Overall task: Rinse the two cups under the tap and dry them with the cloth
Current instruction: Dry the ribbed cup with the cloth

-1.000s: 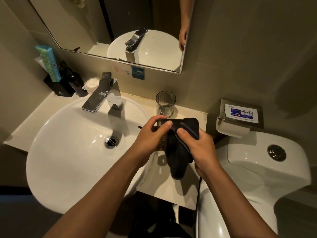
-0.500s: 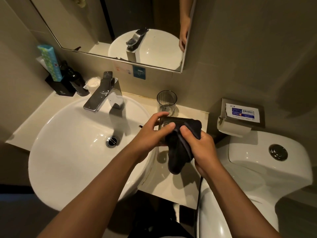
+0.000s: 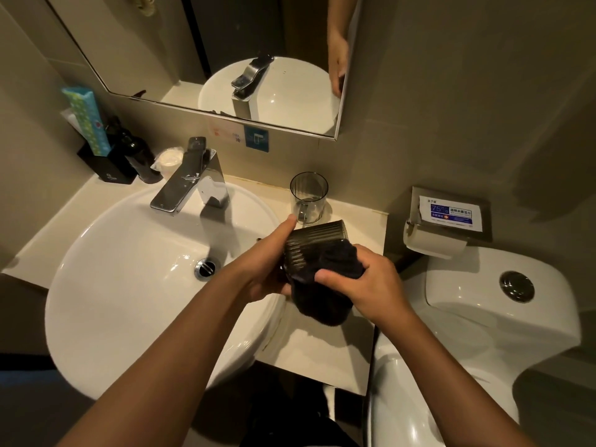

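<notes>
My left hand (image 3: pixel 267 256) grips a dark ribbed cup (image 3: pixel 309 243), held tilted on its side above the counter beside the basin. My right hand (image 3: pixel 364 285) presses a dark cloth (image 3: pixel 322 295) against the cup's open end, and the cloth hangs down below it. A second cup (image 3: pixel 308 196), clear with a handle, stands upright on the counter just behind my hands. The chrome tap (image 3: pixel 190 182) stands at the back of the white basin (image 3: pixel 129 259); no water runs from it.
A black holder with a patterned blue box (image 3: pixel 87 124), a dark bottle (image 3: pixel 138 156) and a wrapped soap (image 3: pixel 169 159) sit at the counter's back left. The toilet (image 3: pixel 483 317) and a paper holder (image 3: pixel 442 221) are close on the right. A mirror (image 3: pixel 225 59) hangs above.
The cup has turned in my left hand so its ribbed side now shows. My right hand has shifted the cloth lower around the cup's end.
</notes>
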